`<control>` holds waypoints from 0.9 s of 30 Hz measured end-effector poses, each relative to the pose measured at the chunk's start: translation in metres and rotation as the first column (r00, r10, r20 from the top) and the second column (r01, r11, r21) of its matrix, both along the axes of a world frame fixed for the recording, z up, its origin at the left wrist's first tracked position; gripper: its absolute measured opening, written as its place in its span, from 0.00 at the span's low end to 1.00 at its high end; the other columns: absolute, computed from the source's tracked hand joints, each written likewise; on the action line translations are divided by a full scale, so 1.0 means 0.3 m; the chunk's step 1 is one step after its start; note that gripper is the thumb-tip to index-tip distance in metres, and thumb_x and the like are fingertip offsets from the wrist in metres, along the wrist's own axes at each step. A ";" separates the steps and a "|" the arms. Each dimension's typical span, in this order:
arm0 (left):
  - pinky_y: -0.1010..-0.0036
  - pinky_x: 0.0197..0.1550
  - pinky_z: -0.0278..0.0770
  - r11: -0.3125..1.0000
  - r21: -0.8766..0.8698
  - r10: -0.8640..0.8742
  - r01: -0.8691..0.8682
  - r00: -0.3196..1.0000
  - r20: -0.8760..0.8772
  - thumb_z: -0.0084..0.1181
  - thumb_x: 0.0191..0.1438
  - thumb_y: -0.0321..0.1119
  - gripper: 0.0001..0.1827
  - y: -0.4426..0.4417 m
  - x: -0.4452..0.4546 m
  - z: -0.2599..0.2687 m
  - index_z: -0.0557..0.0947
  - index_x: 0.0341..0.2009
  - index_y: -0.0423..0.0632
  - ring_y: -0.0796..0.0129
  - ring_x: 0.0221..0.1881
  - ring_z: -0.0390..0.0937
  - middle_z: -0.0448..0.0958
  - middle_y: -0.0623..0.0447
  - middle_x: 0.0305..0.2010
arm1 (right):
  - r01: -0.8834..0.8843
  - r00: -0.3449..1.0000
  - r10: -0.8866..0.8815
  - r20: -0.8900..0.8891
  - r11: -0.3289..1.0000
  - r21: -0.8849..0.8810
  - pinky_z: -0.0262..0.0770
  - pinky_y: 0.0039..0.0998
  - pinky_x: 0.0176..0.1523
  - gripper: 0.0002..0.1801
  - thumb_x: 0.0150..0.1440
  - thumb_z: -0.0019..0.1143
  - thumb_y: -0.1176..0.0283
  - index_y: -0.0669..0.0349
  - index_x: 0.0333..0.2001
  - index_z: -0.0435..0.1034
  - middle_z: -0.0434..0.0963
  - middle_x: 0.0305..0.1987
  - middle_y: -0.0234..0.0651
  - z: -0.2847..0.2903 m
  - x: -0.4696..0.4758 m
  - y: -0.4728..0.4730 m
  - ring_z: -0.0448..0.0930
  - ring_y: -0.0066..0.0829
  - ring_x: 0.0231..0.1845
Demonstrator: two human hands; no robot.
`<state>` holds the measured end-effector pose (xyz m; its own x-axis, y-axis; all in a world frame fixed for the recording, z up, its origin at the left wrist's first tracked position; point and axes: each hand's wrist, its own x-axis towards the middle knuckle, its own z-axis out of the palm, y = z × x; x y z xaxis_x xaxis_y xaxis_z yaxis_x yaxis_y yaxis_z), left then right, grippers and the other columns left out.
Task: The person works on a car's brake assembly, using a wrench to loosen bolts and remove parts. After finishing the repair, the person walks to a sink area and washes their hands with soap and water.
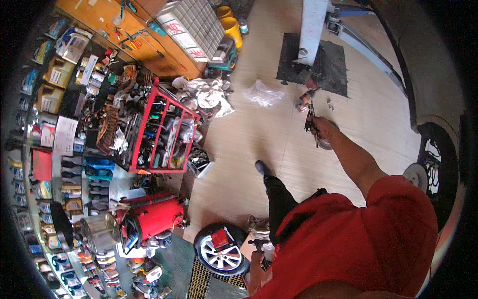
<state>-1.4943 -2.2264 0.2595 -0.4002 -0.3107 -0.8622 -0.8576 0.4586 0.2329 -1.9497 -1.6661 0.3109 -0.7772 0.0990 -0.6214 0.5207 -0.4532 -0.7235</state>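
Observation:
My right hand (324, 129) reaches out over the tiled floor, closed around a dark metal tool (311, 116); its exact kind cannot be told. A round, flat thing (330, 141) shows partly behind this hand. Just beyond lies an orange-brown power tool (306, 99) on the floor, with small parts (330, 104) to its right. Low in the view, my left hand (256, 257) grips a dark tool with a T-shaped head (257, 243), which looks like a hammer. Beside it, a tyre on an alloy wheel (221, 251) lies flat with a red case (221, 239) on top.
A red-framed tool cart (160, 142) full of tools and a red cylindrical tank (162, 216) stand left. A clear plastic bag (263, 92) lies ahead, near a lift post (310, 33) on a black mat (336, 69). A vehicle with an exposed brake disc (415, 178) is at right.

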 end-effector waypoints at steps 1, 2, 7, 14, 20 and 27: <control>0.58 0.37 0.75 1.000 -0.006 -0.009 0.009 1.000 0.007 0.66 0.42 0.34 0.26 -0.029 -0.125 -0.006 0.72 0.46 0.37 0.47 0.36 0.77 0.77 0.38 0.33 | -0.002 1.000 0.002 0.002 1.000 -0.019 0.59 0.25 0.17 0.12 0.59 0.53 0.62 0.59 0.29 0.71 0.67 0.18 0.29 -0.004 -0.104 -0.034 0.65 0.22 0.15; 0.58 0.37 0.75 1.000 -0.009 -0.013 0.013 1.000 0.010 0.66 0.42 0.34 0.27 -0.045 -0.260 -0.016 0.72 0.46 0.37 0.47 0.36 0.77 0.77 0.38 0.34 | 0.032 0.999 -0.032 0.020 0.999 0.012 0.59 0.25 0.17 0.12 0.59 0.53 0.62 0.58 0.29 0.71 0.68 0.18 0.30 0.003 -0.239 -0.042 0.65 0.22 0.14; 0.58 0.39 0.75 0.998 -0.040 -0.043 0.044 0.999 0.030 0.65 0.43 0.33 0.28 -0.164 -0.897 0.050 0.71 0.47 0.37 0.45 0.37 0.77 0.77 0.37 0.35 | 0.134 0.971 -0.142 0.193 0.990 0.052 0.58 0.26 0.13 0.12 0.57 0.55 0.60 0.55 0.28 0.69 0.67 0.16 0.30 0.021 -0.748 -0.081 0.63 0.24 0.11; 0.57 0.40 0.75 0.994 -0.105 -0.026 0.028 1.000 0.016 0.65 0.43 0.33 0.30 -0.250 -1.821 0.061 0.70 0.49 0.36 0.43 0.39 0.77 0.77 0.36 0.36 | 0.132 0.986 -0.126 0.110 0.990 -0.046 0.56 0.25 0.15 0.10 0.59 0.52 0.63 0.56 0.28 0.69 0.67 0.16 0.30 -0.068 -1.544 -0.014 0.63 0.23 0.12; 0.57 0.42 0.76 0.985 -0.170 0.032 -0.019 0.997 0.076 0.64 0.43 0.32 0.31 -0.197 -2.560 -0.033 0.68 0.51 0.36 0.42 0.40 0.77 0.77 0.35 0.37 | 0.057 0.991 -0.046 -0.125 0.995 0.085 0.57 0.24 0.15 0.10 0.57 0.54 0.64 0.56 0.27 0.67 0.68 0.16 0.27 -0.169 -2.727 0.080 0.62 0.20 0.12; 0.57 0.44 0.76 0.992 -0.124 0.049 -0.036 0.993 0.108 0.64 0.43 0.32 0.33 0.006 -3.222 -0.148 0.67 0.53 0.35 0.40 0.42 0.76 0.77 0.33 0.39 | 0.046 0.979 0.017 -0.201 0.951 0.305 0.63 0.23 0.20 0.14 0.58 0.56 0.57 0.56 0.30 0.70 0.70 0.21 0.29 -0.157 -4.161 0.108 0.66 0.20 0.19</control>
